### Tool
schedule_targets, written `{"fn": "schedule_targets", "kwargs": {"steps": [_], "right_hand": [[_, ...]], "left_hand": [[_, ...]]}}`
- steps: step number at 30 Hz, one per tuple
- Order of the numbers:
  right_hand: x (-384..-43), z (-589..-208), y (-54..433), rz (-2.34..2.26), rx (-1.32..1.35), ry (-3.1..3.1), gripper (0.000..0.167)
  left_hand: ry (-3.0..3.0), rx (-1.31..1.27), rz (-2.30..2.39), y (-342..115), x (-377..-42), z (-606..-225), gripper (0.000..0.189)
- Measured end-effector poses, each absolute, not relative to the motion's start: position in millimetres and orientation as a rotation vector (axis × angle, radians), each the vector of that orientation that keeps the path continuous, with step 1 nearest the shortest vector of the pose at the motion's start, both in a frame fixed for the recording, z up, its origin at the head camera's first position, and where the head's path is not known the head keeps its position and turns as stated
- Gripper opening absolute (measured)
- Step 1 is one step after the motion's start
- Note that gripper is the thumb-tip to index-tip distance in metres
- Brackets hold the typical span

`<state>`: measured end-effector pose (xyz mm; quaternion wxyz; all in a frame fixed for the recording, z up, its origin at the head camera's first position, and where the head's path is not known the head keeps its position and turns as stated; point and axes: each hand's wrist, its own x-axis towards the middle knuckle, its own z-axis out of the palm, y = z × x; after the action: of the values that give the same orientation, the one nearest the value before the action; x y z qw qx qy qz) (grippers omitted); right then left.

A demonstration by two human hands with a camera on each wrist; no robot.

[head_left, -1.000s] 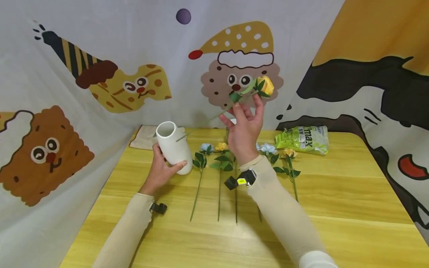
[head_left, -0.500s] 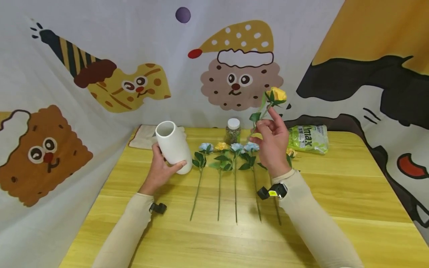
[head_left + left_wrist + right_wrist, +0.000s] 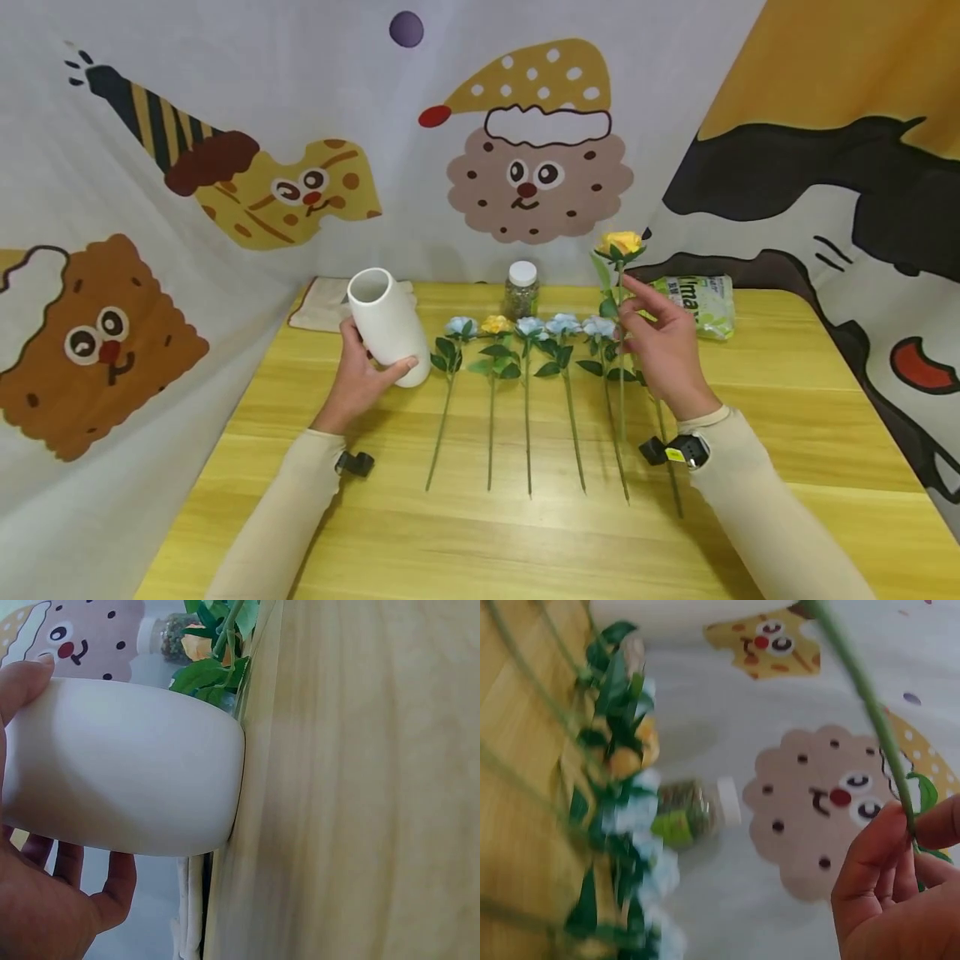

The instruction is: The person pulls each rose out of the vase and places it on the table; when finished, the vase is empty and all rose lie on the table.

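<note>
My left hand (image 3: 360, 379) grips a white vase (image 3: 395, 333) on the table, its thumb across the front. In the left wrist view, fingers and thumb lie on opposite sides of the vase (image 3: 142, 765), whose base meets the tabletop. Over the right of the table, my right hand (image 3: 667, 354) pinches the stem of a yellow artificial rose (image 3: 621, 243). The rose points up, its stem hanging down in front of the flowers behind. In the right wrist view, thumb and fingertips close on the green stem (image 3: 866, 697).
Several flowers lie in a row with stems toward me, among them a blue one (image 3: 461, 327) and a yellow one (image 3: 495, 325). Behind stand a white-lidded jar (image 3: 522, 292) and a green packet (image 3: 712, 304). A folded cloth (image 3: 318, 307) lies behind the vase.
My right hand has carried the yellow rose right and down, away from the vase. Its stem has swung from slanting toward the vase to nearly upright. The left hand and vase stay put.
</note>
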<state>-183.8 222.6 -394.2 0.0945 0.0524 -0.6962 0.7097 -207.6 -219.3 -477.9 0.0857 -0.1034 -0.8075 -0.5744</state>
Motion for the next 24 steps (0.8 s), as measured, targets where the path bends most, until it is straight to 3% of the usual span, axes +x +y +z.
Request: {"fn": "schedule_targets", "kwargs": {"steps": [13, 19, 24], "right_hand": [[-172.2, -428.5, 303.0, 1.875, 0.013, -2.345, 0.051], [-164.3, -443.1, 323.6, 1.720, -0.063, -2.523, 0.050], [-156.8, -453.5, 336.7, 1.698, -0.119, -2.582, 0.047]], "left_hand": [[-2.425, -0.270, -1.710, -218.8, -207.8, -477.2, 0.102], [-2.440, -0.245, -1.724, -212.1, -200.4, -464.9, 0.099], [-2.424, -0.260, -1.709, -217.2, -205.5, -476.7, 0.100]]}}
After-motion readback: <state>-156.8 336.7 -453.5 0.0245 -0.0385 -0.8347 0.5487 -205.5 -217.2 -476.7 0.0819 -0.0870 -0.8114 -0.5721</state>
